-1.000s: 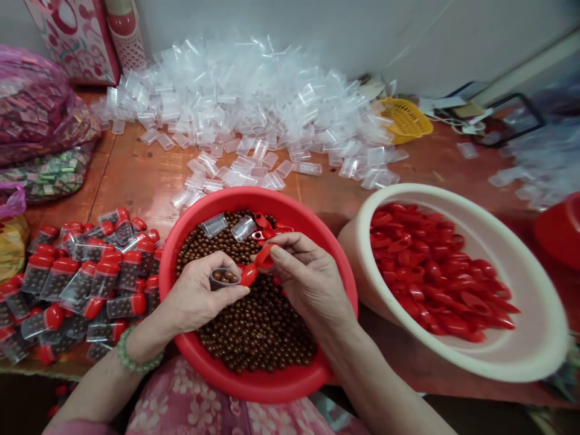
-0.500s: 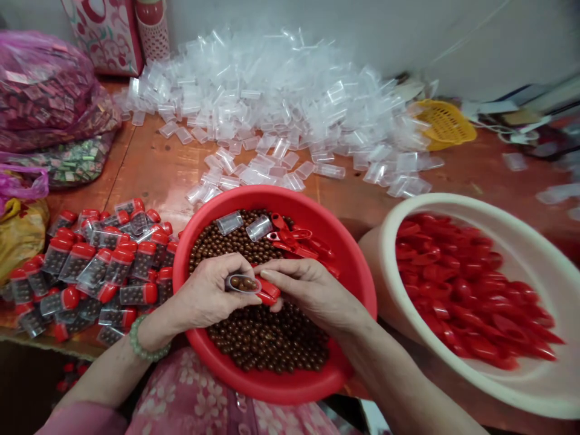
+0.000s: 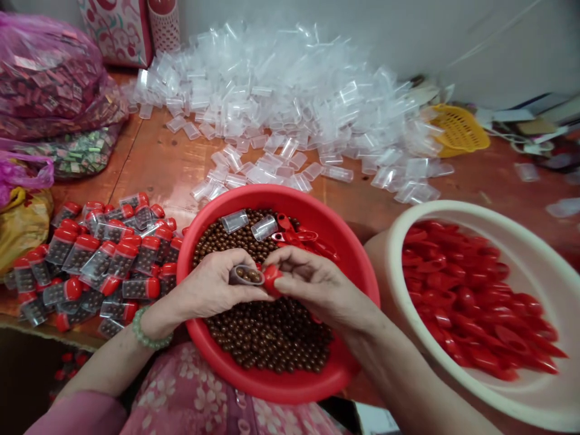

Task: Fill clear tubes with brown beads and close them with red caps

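Observation:
My left hand [image 3: 212, 284] is closed around a clear tube [image 3: 247, 275] with brown balls showing at its mouth. A red cap [image 3: 272, 280] is pinched by my right hand [image 3: 312, 281], close beside the tube's mouth. Both hands are over a red basin [image 3: 290, 396] of brown balls [image 3: 272, 338]. Two clear tubes [image 3: 264, 228] lie on the balls near the basin's far side, beside several red caps [image 3: 308, 237].
Filled tubes with red caps [image 3: 97, 260] are piled at the left, below plastic bags [image 3: 49, 78]. Many clear tubes [image 3: 281, 96] are heaped at the back near a yellow basket [image 3: 462, 130]. A white basin [image 3: 562, 399] of red pieces stands at the right.
The red cap in my right hand has turned so its rounded side shows, and sits beside the tube's mouth. The tube is tilted more toward the camera. The whole view has shifted slightly.

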Demonstrator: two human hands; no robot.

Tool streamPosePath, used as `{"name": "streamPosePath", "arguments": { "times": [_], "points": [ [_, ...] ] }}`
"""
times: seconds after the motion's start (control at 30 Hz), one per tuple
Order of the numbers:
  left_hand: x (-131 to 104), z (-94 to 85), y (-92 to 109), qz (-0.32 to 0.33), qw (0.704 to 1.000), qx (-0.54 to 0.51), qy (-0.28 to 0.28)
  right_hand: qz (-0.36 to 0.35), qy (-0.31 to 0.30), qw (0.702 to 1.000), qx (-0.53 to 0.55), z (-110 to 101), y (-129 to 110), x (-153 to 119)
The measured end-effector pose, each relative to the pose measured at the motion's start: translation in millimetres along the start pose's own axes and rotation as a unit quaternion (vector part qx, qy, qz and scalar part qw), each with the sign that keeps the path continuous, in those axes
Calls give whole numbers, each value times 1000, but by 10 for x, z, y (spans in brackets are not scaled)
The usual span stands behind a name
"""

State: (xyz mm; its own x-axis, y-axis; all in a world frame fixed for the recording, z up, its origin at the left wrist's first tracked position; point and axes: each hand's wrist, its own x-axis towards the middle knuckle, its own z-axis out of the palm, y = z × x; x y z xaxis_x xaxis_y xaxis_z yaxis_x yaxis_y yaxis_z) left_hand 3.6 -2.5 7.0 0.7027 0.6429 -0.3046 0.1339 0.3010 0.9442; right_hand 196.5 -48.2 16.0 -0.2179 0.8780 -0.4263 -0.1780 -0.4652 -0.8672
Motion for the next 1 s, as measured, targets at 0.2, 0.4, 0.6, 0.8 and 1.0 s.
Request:
{"name": "streamPosePath", "arguments": {
  "times": [0.2,0.4,0.6,0.8,1.0],
  "points": [
    [-11,-51,5,-38,993,-111,-21,-141,140,980,-13,67,-44,47],
    [-20,-30,-35,-36,991,-122,-47,-205,113,954,-187,237,-147,18],
    [-14,-39,-93,10,992,-110,-55,-304,56,884,-351,300,-195,51],
    [-13,-48,-75,-24,987,-144,-66,-321,68,854,-404,150,-183,-28],
    [-7,-42,-62,-22,992,-116,-49,-300,93,874,-372,69,-182,-80]
  ]
}}
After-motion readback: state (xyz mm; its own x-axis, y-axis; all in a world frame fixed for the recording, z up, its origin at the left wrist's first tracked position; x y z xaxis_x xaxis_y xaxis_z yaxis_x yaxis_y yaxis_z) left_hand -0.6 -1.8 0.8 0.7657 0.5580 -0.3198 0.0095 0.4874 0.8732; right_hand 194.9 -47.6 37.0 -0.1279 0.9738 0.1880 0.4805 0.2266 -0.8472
